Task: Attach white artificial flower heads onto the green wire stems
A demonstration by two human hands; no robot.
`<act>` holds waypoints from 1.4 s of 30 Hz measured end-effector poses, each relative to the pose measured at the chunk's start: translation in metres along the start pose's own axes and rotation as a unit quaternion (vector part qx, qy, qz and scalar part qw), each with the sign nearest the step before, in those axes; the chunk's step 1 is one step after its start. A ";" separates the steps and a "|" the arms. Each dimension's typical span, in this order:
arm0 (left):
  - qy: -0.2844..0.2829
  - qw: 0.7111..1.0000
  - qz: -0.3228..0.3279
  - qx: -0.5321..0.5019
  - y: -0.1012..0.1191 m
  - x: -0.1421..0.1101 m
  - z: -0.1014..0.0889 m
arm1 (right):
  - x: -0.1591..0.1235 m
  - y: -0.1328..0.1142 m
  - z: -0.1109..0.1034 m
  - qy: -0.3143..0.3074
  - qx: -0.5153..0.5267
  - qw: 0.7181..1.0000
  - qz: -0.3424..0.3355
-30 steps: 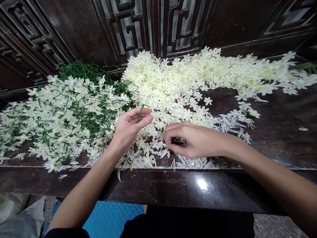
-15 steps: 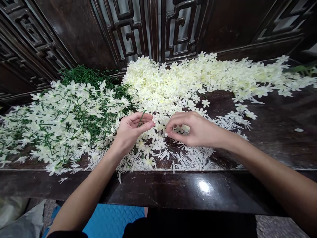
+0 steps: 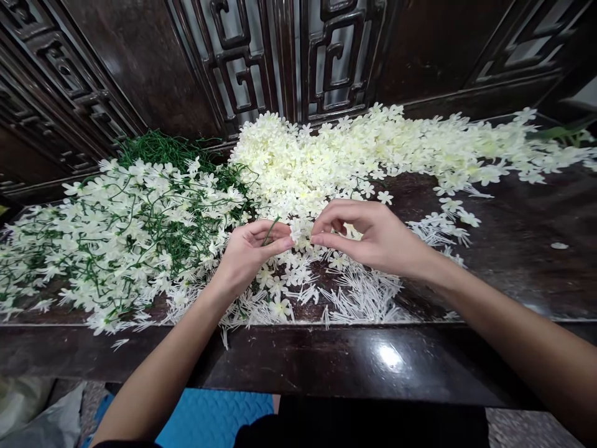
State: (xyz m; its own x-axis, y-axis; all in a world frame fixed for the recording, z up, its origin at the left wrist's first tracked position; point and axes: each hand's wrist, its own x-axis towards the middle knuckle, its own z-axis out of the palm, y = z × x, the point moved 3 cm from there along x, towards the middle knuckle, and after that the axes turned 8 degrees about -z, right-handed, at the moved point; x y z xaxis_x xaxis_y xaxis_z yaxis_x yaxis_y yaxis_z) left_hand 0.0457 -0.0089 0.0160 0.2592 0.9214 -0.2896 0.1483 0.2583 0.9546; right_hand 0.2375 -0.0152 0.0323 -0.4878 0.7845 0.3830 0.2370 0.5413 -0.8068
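My left hand point(image 3: 255, 252) pinches a thin green artificial flower stem point(image 3: 271, 229), whose upper end sticks up between thumb and fingers. Just to its right is my right hand point(image 3: 359, 233), its thumb and forefinger closed together; whatever sits at their tips is too small to make out. A small gap separates the two hands. Behind and below them lies a pile of loose white-yellow artificial blossoms point(image 3: 303, 171). Thin white stamen sticks point(image 3: 364, 295) are heaped below my right hand. Left of my left hand spreads a mound of white flowers on green stems point(image 3: 140, 230).
Bare green stems point(image 3: 158, 149) lie at the back left against the carved dark wood panel point(image 3: 336, 56). The blossom row runs far right along the dark wooden bench point(image 3: 522, 249). A single petal point(image 3: 559, 246) lies at right. A blue mat point(image 3: 219, 414) is below.
My right hand's thumb and forefinger have drawn closer together, and its tips are slightly nearer my left hand. The left hand still pinches the green stem. The view has shifted slightly.
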 end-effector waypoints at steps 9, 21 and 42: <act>-0.068 0.992 -0.028 -0.101 -0.004 0.001 0.004 | -0.001 -0.006 0.005 0.033 0.164 0.986 0.027; -0.058 0.996 -0.017 -0.068 -0.002 0.000 0.003 | -0.001 -0.005 0.007 0.030 0.144 0.988 0.036; -0.014 0.998 0.046 0.047 0.003 -0.004 0.003 | -0.002 -0.005 0.013 0.051 0.136 0.989 0.008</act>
State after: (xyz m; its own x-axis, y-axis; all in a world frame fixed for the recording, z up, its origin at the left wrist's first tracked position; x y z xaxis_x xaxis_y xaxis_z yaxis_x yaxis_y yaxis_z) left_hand 0.0483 -0.0127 0.0196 0.3018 0.9313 -0.2038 0.2102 0.1435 0.9671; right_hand 0.2266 -0.0233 0.0303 -0.3942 0.8270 0.4009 0.0028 0.4373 -0.8993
